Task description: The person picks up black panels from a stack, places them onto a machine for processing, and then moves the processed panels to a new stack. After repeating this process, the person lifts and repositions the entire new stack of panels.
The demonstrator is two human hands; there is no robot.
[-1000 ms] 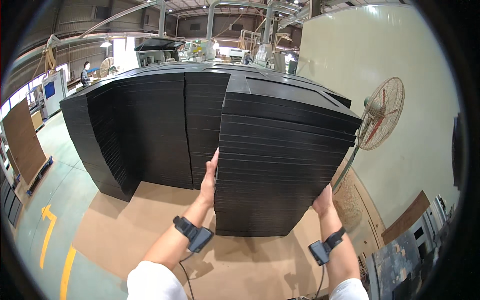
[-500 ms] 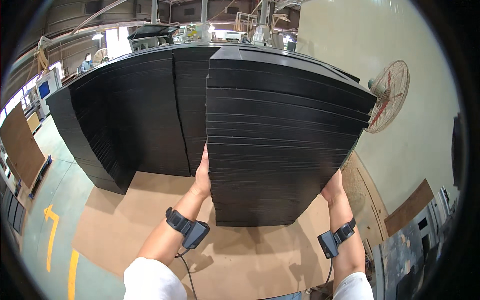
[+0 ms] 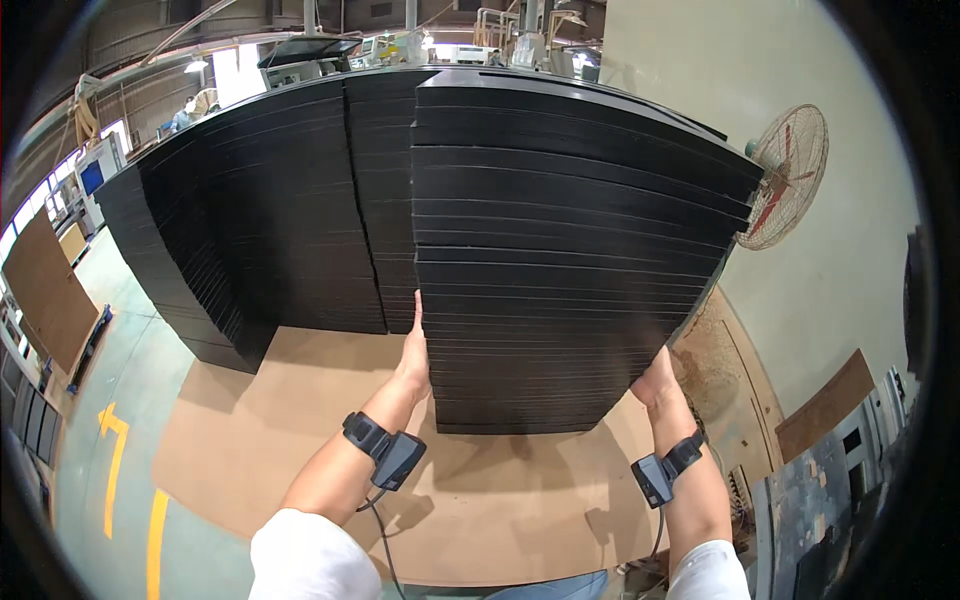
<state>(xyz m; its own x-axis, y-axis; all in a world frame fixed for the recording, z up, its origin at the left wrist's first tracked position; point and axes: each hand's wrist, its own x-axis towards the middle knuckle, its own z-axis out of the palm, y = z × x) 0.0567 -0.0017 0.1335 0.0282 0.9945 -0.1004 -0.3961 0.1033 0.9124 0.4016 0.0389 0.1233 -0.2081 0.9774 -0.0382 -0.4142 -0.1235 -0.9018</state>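
Note:
A tall stack of thin black boards (image 3: 570,250) stands on a brown sheet before me. My left hand (image 3: 414,350) lies flat, fingers straight, against the stack's left side near its lower part. My right hand (image 3: 656,378) presses the stack's lower right corner, its fingers partly hidden behind the boards. Each wrist carries a black strapped device. More black stacks (image 3: 260,230) stand beside it to the left and behind.
A brown floor sheet (image 3: 300,440) lies under the stacks, on a green floor with yellow markings (image 3: 115,460). A standing fan (image 3: 785,175) is at the right by a pale wall. Brown panels (image 3: 45,290) lean at far left.
The view has moved closer to the stack, which now fills more of the picture. Both hands stay on its sides, the left one a little higher up.

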